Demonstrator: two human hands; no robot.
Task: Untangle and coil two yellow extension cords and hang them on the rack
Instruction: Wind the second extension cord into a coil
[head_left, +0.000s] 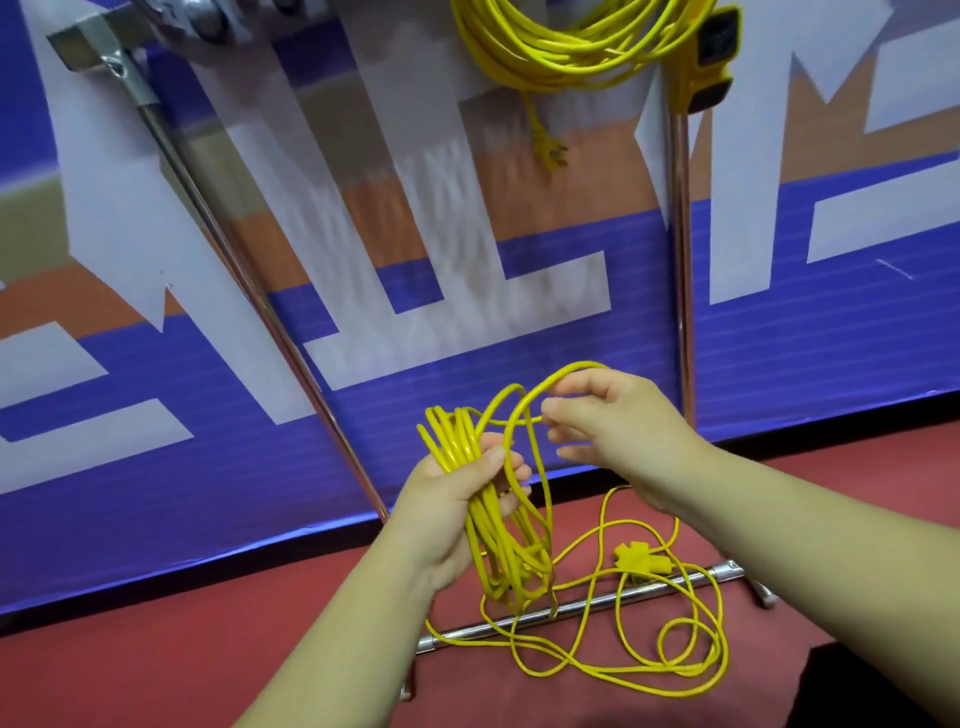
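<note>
Now left hand (452, 506) grips cord (456, 437), right hand (615, 431) pinches it.

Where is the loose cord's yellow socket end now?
Head view, low and right of centre: the socket end lies on the red floor beside the rack's bottom bar, below the right hand, right of the coil in the left hand.

The coiled yellow extension cord (561, 47) hangs at the top of the shiny metal tube rack (680, 260), between its two uprights, with its plug (550, 150) dangling below. In front of the rack, the left hand (441, 514) holds the gathered loops of the second yellow extension cord (488, 519). The right hand (618, 431), just to its right, pinches one loop. The rest of this cord lies on the red floor (156, 649), across the rack's base bar (587, 605). What seems to be its socket end (636, 558) lies behind that bar. The printed blue banner wall (156, 467) stands behind everything.
</note>
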